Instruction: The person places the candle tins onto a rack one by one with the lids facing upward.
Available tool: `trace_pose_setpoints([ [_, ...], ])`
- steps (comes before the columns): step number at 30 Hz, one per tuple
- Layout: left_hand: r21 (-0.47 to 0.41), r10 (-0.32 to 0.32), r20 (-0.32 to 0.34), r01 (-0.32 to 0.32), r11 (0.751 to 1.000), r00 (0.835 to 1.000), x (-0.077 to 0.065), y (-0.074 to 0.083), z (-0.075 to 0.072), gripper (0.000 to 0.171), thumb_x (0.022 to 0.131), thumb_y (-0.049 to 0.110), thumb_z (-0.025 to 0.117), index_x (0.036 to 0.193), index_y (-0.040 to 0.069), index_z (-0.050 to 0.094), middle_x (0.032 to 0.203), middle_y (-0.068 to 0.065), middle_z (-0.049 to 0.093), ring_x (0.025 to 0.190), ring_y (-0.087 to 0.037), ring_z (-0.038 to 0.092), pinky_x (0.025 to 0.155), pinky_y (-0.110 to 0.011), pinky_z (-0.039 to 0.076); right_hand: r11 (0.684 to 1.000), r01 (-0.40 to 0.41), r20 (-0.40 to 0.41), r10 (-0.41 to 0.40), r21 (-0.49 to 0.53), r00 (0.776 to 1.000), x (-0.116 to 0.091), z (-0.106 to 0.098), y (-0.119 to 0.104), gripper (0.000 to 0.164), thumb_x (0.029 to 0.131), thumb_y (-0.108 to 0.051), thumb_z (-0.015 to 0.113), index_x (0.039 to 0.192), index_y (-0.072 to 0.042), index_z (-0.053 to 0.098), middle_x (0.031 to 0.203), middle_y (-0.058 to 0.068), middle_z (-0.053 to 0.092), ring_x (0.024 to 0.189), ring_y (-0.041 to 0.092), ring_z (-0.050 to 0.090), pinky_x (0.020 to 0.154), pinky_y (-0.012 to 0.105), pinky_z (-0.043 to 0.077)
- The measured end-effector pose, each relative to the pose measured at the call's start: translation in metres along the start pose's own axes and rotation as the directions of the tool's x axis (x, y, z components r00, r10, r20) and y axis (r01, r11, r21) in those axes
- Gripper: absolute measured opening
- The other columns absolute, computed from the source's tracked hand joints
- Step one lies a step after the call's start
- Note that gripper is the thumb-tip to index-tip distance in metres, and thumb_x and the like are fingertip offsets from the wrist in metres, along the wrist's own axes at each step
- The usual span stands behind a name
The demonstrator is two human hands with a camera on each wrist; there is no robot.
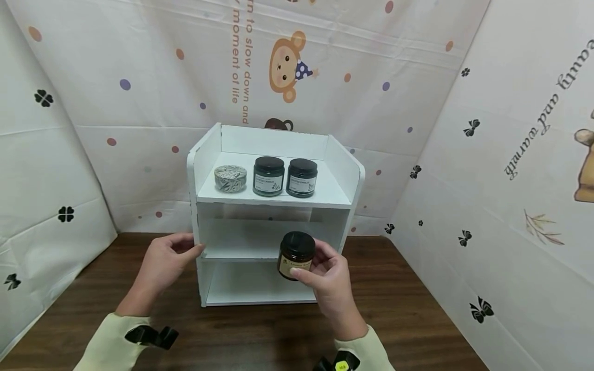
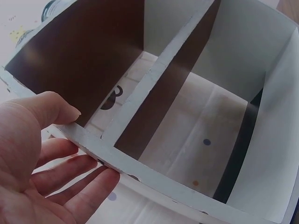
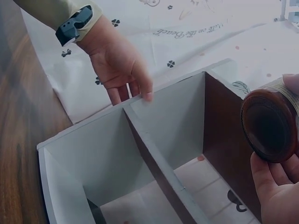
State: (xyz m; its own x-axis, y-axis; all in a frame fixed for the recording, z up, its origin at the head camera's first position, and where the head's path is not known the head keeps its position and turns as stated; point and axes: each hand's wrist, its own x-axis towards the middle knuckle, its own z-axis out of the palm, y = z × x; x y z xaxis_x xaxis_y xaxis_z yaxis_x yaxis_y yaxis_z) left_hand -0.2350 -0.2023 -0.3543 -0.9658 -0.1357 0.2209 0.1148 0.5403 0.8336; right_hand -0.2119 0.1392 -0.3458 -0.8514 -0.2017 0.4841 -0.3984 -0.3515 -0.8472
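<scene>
My right hand (image 1: 331, 278) grips a dark amber candle jar (image 1: 297, 256) with a black lid and tan label, in front of the middle shelf board. In the right wrist view the jar's round base (image 3: 267, 125) faces the camera. My left hand (image 1: 164, 263) holds the left side panel of a white shelf unit (image 1: 274, 298). Its thumb (image 2: 65, 112) lies on the panel's front edge, with the other fingers along the outer face. On the top board stand a patterned round tin (image 1: 230, 179), a dark labelled jar (image 1: 268, 176) and a second such jar (image 1: 302, 178).
The shelf unit stands on a dark wooden table (image 1: 394, 309). Printed white cloth (image 1: 185, 93) hangs behind it and along both sides. The unit has two lower compartments, divided by the middle board (image 1: 246, 251).
</scene>
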Motion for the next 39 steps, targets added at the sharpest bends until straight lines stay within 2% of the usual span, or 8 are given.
trace_pose_setpoints([
  [8, 0.000, -0.012, 0.003, 0.012, 1.000, 1.000, 0.000, -0.001, 0.000, 0.052, 0.093, 0.042, 0.074, 0.128, 0.004, 0.070, 0.123, -0.018, 0.072, 0.108, -0.028, 0.066, 0.075, -0.024, 0.054, 0.999, 0.029, -0.022, -0.029, -0.015, 0.999, 0.000, 0.000, -0.005, 0.053, 0.078, 0.005, 0.083, 0.127, -0.005, 0.065, 0.122, 0.005, 0.068, 0.106, 0.015, 0.065, 0.096, 0.027, 0.057],
  [16, 0.009, -0.007, 0.008, 0.007, 1.000, 1.000, -0.001, 0.001, 0.000, 0.050, 0.094, 0.041, 0.073, 0.128, 0.004, 0.070, 0.124, -0.018, 0.072, 0.109, -0.029, 0.066, 0.077, -0.026, 0.055, 0.999, 0.048, -0.100, -0.050, -0.025, 0.994, 0.003, 0.003, -0.015, 0.054, 0.077, 0.011, 0.080, 0.127, -0.003, 0.065, 0.122, 0.007, 0.068, 0.107, 0.017, 0.065, 0.097, 0.027, 0.056],
  [26, 0.009, -0.004, 0.001, 0.004, 1.000, 1.000, -0.001, 0.002, 0.000, 0.048, 0.095, 0.040, 0.073, 0.127, 0.005, 0.071, 0.123, -0.018, 0.072, 0.108, -0.029, 0.066, 0.076, -0.025, 0.054, 0.996, 0.074, -0.235, -0.081, -0.041, 0.969, 0.013, 0.006, -0.026, 0.057, 0.074, 0.020, 0.075, 0.127, 0.000, 0.064, 0.120, 0.009, 0.068, 0.111, 0.020, 0.067, 0.099, 0.028, 0.055],
  [39, 0.003, -0.004, 0.004, 0.004, 1.000, 1.000, 0.000, 0.001, 0.000, 0.048, 0.094, 0.040, 0.074, 0.127, 0.005, 0.071, 0.123, -0.018, 0.072, 0.108, -0.028, 0.067, 0.076, -0.024, 0.054, 0.992, 0.088, -0.285, -0.109, -0.085, 0.952, 0.022, 0.004, -0.037, 0.056, 0.079, 0.017, 0.074, 0.131, 0.000, 0.063, 0.122, 0.009, 0.067, 0.112, 0.021, 0.066, 0.104, 0.029, 0.053],
])
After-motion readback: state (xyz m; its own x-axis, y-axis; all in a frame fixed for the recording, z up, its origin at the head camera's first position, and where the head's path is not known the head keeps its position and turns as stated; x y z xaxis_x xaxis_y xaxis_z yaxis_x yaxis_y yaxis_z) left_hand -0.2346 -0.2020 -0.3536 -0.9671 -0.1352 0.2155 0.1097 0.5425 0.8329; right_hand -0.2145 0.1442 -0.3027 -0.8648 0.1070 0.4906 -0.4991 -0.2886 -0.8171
